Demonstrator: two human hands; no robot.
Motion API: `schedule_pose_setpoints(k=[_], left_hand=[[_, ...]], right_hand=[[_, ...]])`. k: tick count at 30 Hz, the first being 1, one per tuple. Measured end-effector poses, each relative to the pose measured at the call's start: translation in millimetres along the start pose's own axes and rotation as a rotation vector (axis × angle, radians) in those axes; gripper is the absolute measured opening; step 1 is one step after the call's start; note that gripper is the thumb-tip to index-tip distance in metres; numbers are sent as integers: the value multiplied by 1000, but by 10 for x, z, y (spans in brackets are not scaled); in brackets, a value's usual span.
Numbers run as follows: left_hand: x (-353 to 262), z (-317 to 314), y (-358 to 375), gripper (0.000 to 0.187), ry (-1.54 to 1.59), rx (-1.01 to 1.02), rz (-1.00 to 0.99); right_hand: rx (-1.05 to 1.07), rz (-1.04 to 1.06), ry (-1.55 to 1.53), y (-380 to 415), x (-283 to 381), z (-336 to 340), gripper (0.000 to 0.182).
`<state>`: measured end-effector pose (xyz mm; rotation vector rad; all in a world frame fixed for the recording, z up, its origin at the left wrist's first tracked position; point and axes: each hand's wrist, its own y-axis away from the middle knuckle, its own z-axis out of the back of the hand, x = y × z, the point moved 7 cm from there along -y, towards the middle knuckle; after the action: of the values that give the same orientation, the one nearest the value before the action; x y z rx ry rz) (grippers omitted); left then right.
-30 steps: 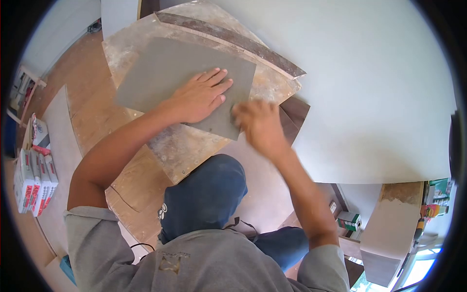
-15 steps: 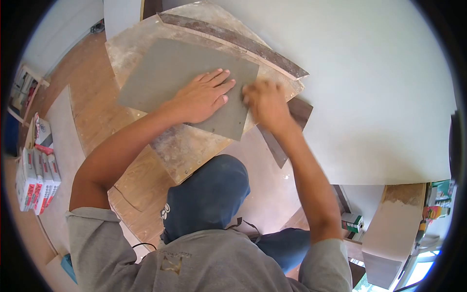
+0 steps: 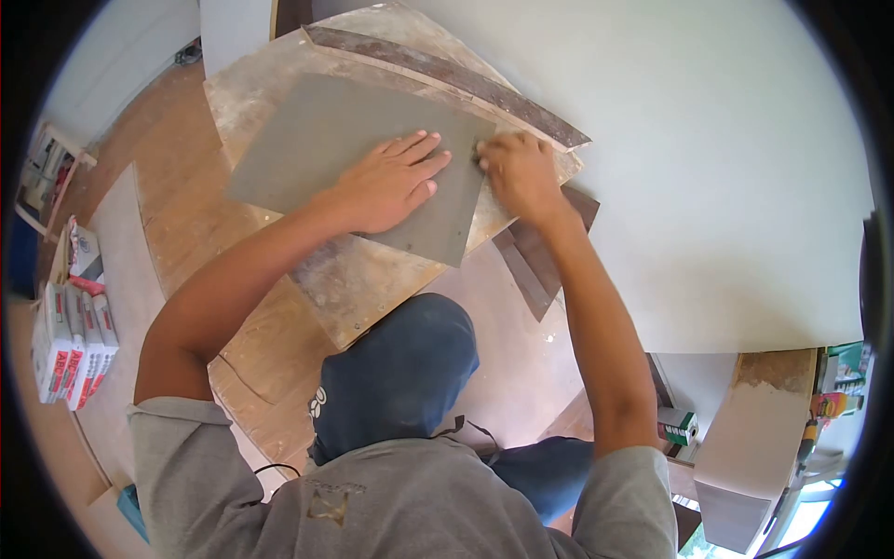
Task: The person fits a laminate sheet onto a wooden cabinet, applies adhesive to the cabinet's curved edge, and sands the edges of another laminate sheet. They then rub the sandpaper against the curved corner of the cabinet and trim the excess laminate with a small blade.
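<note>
A flat grey sheet point(image 3: 326, 140) lies on a stained wooden board point(image 3: 363, 289). My left hand point(image 3: 393, 184) rests flat on the sheet with its fingers spread, pressing on its middle. At the sheet's right edge is my right hand point(image 3: 523, 175), its fingers curled together round something small and dark at the fingertips, too small to make out. A long curved strip point(image 3: 447, 79), dark on top with a pale edge, lies on the board beyond both hands.
A dark offcut point(image 3: 531, 270) lies below my right forearm. Large pale panel point(image 3: 708, 186) at the right. White and red packs point(image 3: 74, 349) stand at the left. A green and white box point(image 3: 678, 427) and a pale board point(image 3: 759, 429) are at the lower right.
My right hand has moved slightly up and to the right along the sheet's edge. My left hand has stayed in place on the sheet.
</note>
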<state>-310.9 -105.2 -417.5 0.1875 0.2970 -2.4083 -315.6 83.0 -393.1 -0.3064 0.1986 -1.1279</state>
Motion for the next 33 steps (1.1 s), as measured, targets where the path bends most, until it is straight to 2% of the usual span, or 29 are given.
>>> schedule_pose_setpoints(k=[3,6,9,11,14,17,19,21,25,27,29,33], left_hand=[[2,-33,5,54,-7,-2,5],[11,-51,0,54,-52,-14,2],[11,-24,-5,55,-58,-1,3],[6,9,12,55,-34,-16,-17],[19,-13,4,54,-47,-15,-18],[20,-24,-2,54,-31,-19,-12],[3,-8,-10,54,-33,-12,-8],[12,-53,-8,54,-37,-7,-2],[0,-35,-8,55,-73,-26,-19],[-7,-5,2,54,-81,-1,-3],[0,-2,0,55,-78,3,-8],[13,-28,11,55,-44,6,-4]], right_hand=[[-24,243,-51,741,709,337,26],[-10,299,-117,933,1005,518,28],[21,281,136,482,537,252,22],[-36,113,51,-14,9,78,19],[-39,52,60,-318,-237,-107,18],[62,109,31,8,134,76,20],[63,244,46,517,614,273,26],[107,348,-69,915,990,438,33],[34,381,35,735,834,390,29],[65,271,79,245,364,204,25],[-46,88,-3,-181,-107,4,22],[36,-9,39,-291,-148,-50,20]])
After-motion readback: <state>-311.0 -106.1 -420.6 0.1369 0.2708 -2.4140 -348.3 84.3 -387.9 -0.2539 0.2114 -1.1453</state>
